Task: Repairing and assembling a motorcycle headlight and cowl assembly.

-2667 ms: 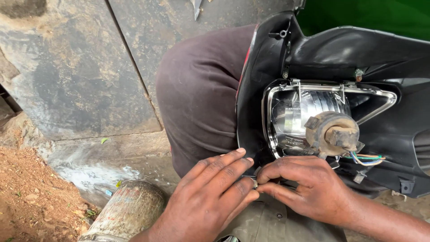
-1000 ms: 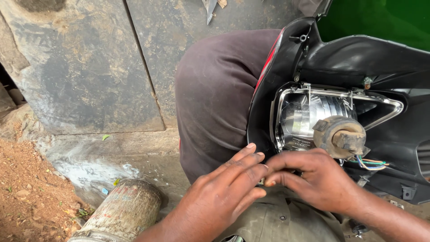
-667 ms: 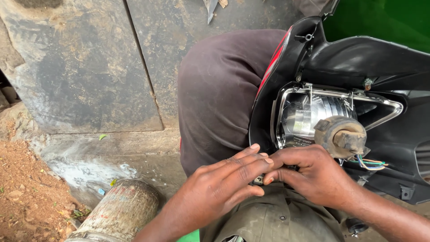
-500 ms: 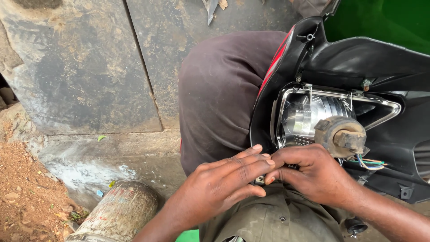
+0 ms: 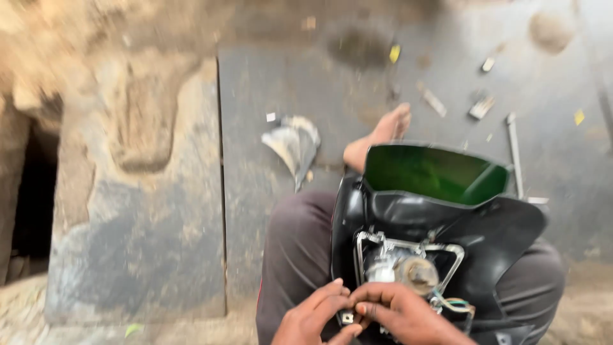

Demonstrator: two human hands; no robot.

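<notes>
Location: an informal outdoor repair spot. Indicators: cracked concrete floor (image 5: 140,255), scattered scrap pieces (image 5: 480,107), a dismantled black headlight cowl (image 5: 440,236) across the seated person's lap.

There is one view, from a camera on the person's head. It looks steeply down and forward over the lap, close to the work. The left hand (image 5: 313,316) and right hand (image 5: 399,313) sit at the bottom edge, partly cut off. Just beyond the hands the black headlight housing (image 5: 440,230) fills the lower right, on the thighs. Farther beyond the hands lie a bare foot (image 5: 380,134) and the concrete floor (image 5: 287,76), up to the top edge. The picture is blurred.
</notes>
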